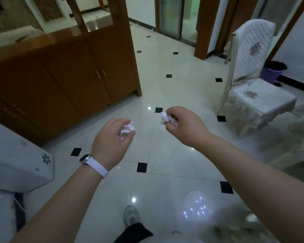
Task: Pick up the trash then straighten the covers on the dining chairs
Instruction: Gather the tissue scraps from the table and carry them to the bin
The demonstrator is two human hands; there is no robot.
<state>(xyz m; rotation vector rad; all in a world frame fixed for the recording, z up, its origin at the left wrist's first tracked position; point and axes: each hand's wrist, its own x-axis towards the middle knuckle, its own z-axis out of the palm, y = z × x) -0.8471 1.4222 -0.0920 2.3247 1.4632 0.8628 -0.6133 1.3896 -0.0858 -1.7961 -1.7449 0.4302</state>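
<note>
Your left hand is curled round a crumpled white paper ball. Your right hand pinches a second scrunched white paper scrap in its fingertips. Both hands are held out in front of you, a little apart, above the shiny white floor with small black squares. You hold the trash up and away from your body, most likely so nothing drops while you carry it.

The trash is in your hands, not on the floor. I see no more scraps near your feet, so the pick-up part looks close to done.

A purple bucket with a dark liner stands by the wall, behind the tall dining chair with the pale flowery cloth cover. That looks like the place to drop both scraps.

The cover on that chair hangs crooked and bunched at the back, so it needs fixing. You need free hands for that, so the trash should go first.
</note>
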